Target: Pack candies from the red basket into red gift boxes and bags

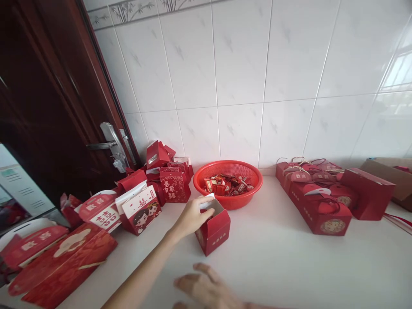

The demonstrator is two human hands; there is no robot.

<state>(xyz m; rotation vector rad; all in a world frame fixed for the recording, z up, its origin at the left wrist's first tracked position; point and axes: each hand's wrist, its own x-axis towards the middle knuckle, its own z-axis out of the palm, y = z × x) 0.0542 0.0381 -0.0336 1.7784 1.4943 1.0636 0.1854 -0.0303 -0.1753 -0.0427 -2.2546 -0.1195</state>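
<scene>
A small red gift box point(219, 229) with gold characters stands on the white tabletop, its top flaps raised. My left hand point(193, 214) grips the box's upper left edge, thumb over the opening and fingers along the outside. What lies inside the box is hidden from this angle. Lower down, in front of the box, my right hand point(207, 285) hovers with its fingers spread, slightly blurred and holding nothing. Just behind the box, a red plastic basket point(236, 201) contains many wrapped candies point(225, 185).
Several red gift boxes point(175, 184) and flat paper bags point(69, 262) crowd the left side. More handled boxes point(322, 210) stand in rows at the right, beside a cardboard carton point(380, 171). A tiled wall point(241, 86) closes off the back; a dark door point(58, 86) is at left.
</scene>
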